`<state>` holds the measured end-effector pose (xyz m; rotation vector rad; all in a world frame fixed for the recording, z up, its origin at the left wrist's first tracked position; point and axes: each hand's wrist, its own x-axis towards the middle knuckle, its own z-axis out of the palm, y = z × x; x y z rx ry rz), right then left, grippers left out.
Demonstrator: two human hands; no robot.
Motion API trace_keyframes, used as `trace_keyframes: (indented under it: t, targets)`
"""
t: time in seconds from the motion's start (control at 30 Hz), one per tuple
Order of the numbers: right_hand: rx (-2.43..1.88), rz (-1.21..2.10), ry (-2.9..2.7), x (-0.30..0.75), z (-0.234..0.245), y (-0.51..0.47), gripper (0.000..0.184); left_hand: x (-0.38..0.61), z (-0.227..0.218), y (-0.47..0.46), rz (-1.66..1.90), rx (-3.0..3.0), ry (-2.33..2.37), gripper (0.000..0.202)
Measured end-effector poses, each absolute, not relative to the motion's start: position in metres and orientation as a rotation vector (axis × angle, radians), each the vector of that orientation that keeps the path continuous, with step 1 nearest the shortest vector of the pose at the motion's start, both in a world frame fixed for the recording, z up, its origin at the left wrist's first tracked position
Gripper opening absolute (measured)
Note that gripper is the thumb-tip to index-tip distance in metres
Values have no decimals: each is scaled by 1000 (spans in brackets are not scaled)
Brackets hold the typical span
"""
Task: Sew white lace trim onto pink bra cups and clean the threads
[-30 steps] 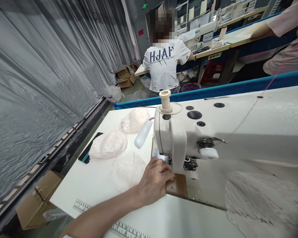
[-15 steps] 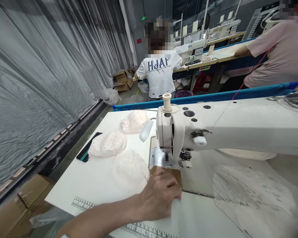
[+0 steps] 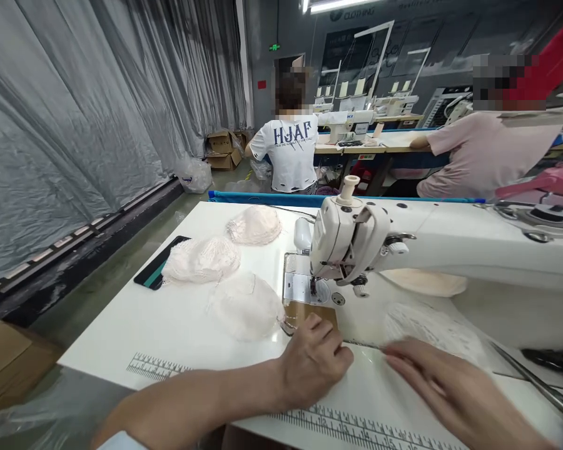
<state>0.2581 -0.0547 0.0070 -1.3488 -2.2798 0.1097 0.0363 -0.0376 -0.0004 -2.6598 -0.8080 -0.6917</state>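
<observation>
Left hand (image 3: pixel 315 361) at lower centre of the frame, over the white table (image 3: pixel 107 331); fingers curled in and together, knuckles up, at the lower edge of a brown panel (image 3: pixel 304 309); cannot tell whether anything is pinched inside; right hand (image 3: pixel 443 387) at lower right, motion-blurred, fingers extended and close together, tips pointing left toward the other hand, the two apart; its grip, if any, cannot be told; sewing machine (image 3: pixel 356 240) right of centre, its arm running to the right edge; metal needle plate (image 3: pixel 296 287) beneath its head, just above the brown panel; pale lacy piece (image 3: pixel 431 325) under the machine arm, just beyond the right hand and partly hidden by it; three pale cup-shaped pieces on the table left of the machine: upper one (image 3: pixel 254 225), middle one (image 3: pixel 201 259) overlapping a dark flat object (image 3: pixel 149 280) with a green stripe, lower one (image 3: pixel 246 306) nearest the left hand; printed ruler marks (image 3: pixel 154 369) along the near side of the table; long metal tool (image 3: pixel 537 380) at the lower right; beyond, co-worker in white shirt (image 3: pixel 291 153) at upper centre, co-worker in pink top (image 3: pixel 490 153) at upper right; grey curtain (image 3: pixel 98 125) fills the upper left.
</observation>
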Motion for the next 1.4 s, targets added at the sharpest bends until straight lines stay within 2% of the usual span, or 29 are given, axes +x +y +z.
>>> trace_keyframes:
  t: [0.07, 0.23, 0.4, 0.53, 0.63, 0.77, 0.87, 0.97, 1.03, 1.2, 1.4]
  targets:
    - [-1413, 190, -2336, 226, 7, -29, 42, 38, -2, -38, -749, -2612, -795, 10]
    - [-1652, 58, -2273, 169, 1, 12, 36, 41, -15, -35, -855, -2559, -769, 16]
    - [-1745, -23, -2217, 155, -2, 16, 29, 45, -25, -38, -830, -2587, -743, 15]
    - [-1714, 7, -2206, 161, -1, 12, 23, 36, -9, -39, -765, -2783, -837, 10]
    - [-1645, 104, -2210, 173, 2, -2, 21, 21, 14, -31, -838, -3055, -1390, 17]
    - [-1528, 304, -2210, 183, 6, -25, 22, 14, 34, -10, -1246, -3126, -2654, 18]
    - [-1418, 453, -2232, 181, 8, -32, 24, 22, 30, 3, -1290, -3037, -3015, 19]
    - [-1296, 550, -2318, 182, 11, -28, 26, 28, 20, 8, -1257, -2953, -3028, 10]
    - [-1271, 495, -2357, 186, 13, -20, 29, 27, 18, 6, -1193, -2981, -2969, 5]
    - [-1258, 165, -2421, 191, 4, 1, 38, 19, 28, -2, -901, -3101, -2661, 21]
    - [-1259, -60, -2438, 186, -17, 8, 38, 5, 35, 28, -618, -2767, -2382, 15]
